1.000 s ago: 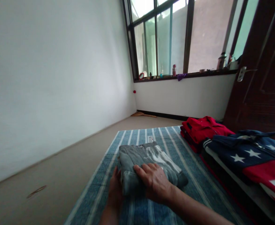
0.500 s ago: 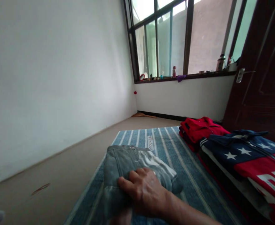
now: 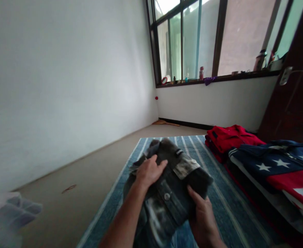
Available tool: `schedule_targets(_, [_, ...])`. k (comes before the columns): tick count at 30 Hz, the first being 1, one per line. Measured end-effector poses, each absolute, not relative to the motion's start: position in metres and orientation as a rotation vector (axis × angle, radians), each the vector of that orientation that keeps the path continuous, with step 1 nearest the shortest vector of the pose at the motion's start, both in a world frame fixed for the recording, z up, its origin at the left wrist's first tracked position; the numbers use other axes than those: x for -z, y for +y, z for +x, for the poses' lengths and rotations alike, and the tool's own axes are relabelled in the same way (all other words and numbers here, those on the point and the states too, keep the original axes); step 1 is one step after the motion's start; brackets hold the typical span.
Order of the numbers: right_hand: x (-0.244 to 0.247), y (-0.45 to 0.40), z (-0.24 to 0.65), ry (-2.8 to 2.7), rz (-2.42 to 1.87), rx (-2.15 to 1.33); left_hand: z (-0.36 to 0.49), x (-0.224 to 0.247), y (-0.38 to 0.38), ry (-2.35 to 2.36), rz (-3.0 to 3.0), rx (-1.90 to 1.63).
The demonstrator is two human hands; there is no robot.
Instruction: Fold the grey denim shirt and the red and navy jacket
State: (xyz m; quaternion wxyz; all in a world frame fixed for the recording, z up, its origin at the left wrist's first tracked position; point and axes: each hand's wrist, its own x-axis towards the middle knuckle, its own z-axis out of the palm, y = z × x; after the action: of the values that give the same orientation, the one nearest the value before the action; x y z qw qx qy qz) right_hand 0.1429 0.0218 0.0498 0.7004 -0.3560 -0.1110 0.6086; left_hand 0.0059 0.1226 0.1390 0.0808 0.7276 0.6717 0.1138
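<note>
- Gripping the right side of the dark garment [image 3: 173, 187], the right hand [image 3: 203, 215] has its thumb on top; its other fingers seem to be tucked underneath, hidden from view.
- Reaching farther, the left hand [image 3: 150, 172] lies over the far left part, thumb and index finger a narrow gap apart on the upper surface; its remaining fingers are hidden, so whether they pinch the fabric I cannot tell.
- Touching the garment with 2 hands leaves no gap to close. The key relation, as I judge it, is the cloth's main body lying between them: right and near of the left fingers, left of the right thumb.
- Sitting above the striped cloth [image 3: 226, 213], near the middle of the scene, the garment looks tilted; blur hides whether its near end rests down.
- Running roughly near to far, its long axis seems to slant a little, though the bunched shape makes this uncertain.
- Pointing toward the far side is the end with a small label [image 3: 178, 152]; a pale patch [image 3: 187, 168] faces up toward the right, and 1 button [image 3: 167, 196] shows nearer.
- Lying well apart to the right are red clothes [image 3: 235, 136] and a starred jacket [image 3: 272, 172].
</note>
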Motion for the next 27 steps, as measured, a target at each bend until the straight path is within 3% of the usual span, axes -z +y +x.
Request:
schedule_targets(4, [0.033,0.004,0.189,-0.075,-0.999,-1.524,0.050,-0.073,0.107,1.850,2.238,-0.085])
schedule_targets(7, [0.056,-0.009,0.210,-0.168,-1.115,-1.517,0.056,-0.056,0.096,1.857,2.284,-0.093])
schedule_targets(12, [0.035,-0.013,0.238,-0.539,-1.579,-1.270,0.031,-0.064,0.093,1.739,2.320,-0.291])
schedule_targets(18, [0.004,0.011,0.274,-1.153,-1.889,-0.497,-0.014,-0.062,0.101,1.962,2.338,-0.582])
schedule_targets(27, [-0.061,0.125,0.193,-1.709,-1.528,-0.630,-0.028,-0.050,0.125,2.253,2.200,-0.441])
